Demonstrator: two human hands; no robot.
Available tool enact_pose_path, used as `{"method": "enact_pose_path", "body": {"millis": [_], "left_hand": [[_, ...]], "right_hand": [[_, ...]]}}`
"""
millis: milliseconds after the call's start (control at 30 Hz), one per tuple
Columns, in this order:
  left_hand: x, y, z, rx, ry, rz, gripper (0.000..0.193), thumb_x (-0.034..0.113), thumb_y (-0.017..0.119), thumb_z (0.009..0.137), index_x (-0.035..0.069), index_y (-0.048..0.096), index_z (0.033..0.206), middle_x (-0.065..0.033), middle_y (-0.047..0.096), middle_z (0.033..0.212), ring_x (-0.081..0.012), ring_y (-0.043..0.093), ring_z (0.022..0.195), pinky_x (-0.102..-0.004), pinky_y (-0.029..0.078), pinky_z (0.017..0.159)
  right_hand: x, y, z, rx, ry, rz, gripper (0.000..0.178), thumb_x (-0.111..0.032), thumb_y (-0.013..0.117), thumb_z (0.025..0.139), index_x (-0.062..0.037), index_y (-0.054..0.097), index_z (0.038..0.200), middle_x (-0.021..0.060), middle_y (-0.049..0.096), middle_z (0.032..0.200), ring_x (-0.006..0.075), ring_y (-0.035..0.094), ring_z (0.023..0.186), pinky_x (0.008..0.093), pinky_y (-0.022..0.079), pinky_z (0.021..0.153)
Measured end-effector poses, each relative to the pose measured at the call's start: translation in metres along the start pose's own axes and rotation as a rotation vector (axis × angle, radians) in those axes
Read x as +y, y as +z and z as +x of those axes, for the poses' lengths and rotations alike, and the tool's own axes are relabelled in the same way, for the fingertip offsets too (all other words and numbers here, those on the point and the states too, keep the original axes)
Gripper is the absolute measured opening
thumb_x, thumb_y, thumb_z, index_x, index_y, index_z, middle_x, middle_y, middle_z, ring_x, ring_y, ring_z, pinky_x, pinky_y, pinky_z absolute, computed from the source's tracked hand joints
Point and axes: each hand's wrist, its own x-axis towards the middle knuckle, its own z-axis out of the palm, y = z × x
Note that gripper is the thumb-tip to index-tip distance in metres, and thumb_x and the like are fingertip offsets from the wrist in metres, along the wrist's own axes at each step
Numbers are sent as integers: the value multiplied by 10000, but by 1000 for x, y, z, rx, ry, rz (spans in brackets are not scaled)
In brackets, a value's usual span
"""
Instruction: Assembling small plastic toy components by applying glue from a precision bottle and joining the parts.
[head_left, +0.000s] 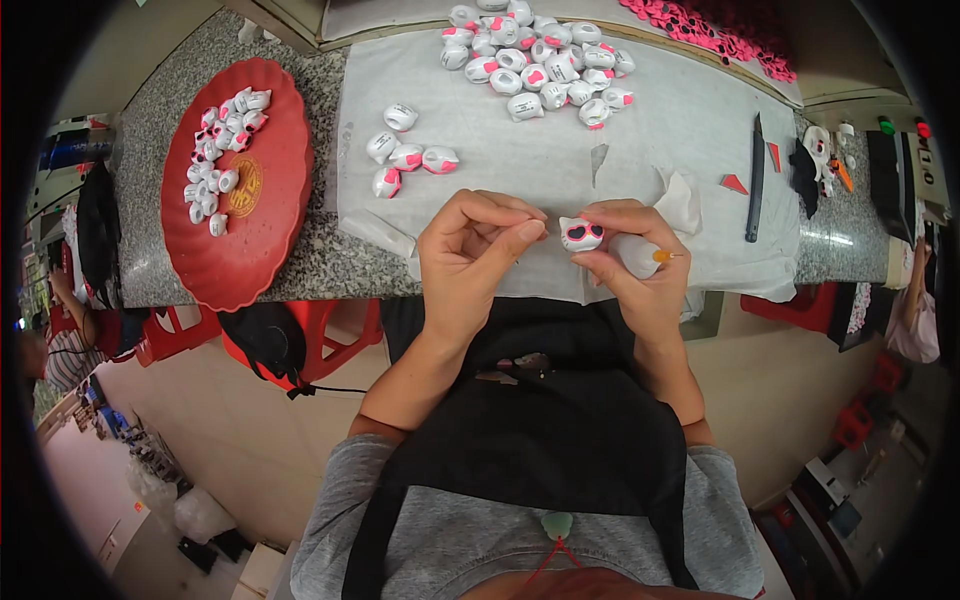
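Note:
My right hand point(650, 275) pinches a small white cat-head figure point(577, 243) with pink-rimmed black sunglasses between thumb and fingertips. The same hand also keeps a translucent squeeze bottle point(634, 256) with an orange tip against the palm. Just left of the figure, my left hand point(465, 255) is closed, thumb pressed to the fingertips; whether anything tiny is in that pinch I cannot make out. Beyond it, several white-and-pink cat heads point(407, 157) lie loosely on the white sheet point(480, 170). A large heap of similar cat heads point(535, 75) covers the sheet's far side.
A red scalloped tray point(275, 180) at left carries more cat heads, some with sunglasses. Pink pieces point(710, 35) lie at the far right. A dark slim tool point(755, 180) and red scraps point(735, 184) rest right of my hands. A red stool point(335, 340) stands below the granite counter.

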Motion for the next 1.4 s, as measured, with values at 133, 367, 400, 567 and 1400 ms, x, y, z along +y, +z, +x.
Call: {"method": "enact_pose_path", "body": {"millis": [133,367,400,567,1400], "left_hand": [[10,14,1,3,-145,-107,200,-17,516,738,-31,489,936,-111,551,841,-117,534,745,-196,421,626],[11,11,-5,-125,-233,48,223,-19,523,729,-26,513,951,-71,544,861,-98,517,778,-207,417,655],[11,12,-5,-118,-196,84,218,-21,527,723,-17,527,940,-75,546,867,-108,521,775,-213,419,663],[10,10,-3,-180,22,343,226,-31,543,688,9,564,909,-99,551,863,-149,537,775,-218,424,647],[2,6,5,32,-196,-165,195,2,480,755,-14,488,949,-121,521,934,-182,535,801,-297,436,737]], "right_hand": [[1,1,1,-39,-189,-96,282,121,587,575,29,525,834,127,523,877,126,513,663,221,409,556],[-12,1,1,35,-99,-140,316,73,614,572,29,515,869,70,499,781,88,470,637,193,370,557],[-11,1,2,-14,5,-6,313,58,618,580,29,515,874,58,490,746,78,454,589,183,357,520],[-9,-3,2,-67,264,229,279,40,613,606,27,517,868,51,493,680,70,430,478,168,324,410],[18,-84,65,169,-81,-344,299,-6,522,677,-10,468,971,73,503,950,130,456,875,229,320,793]]}}
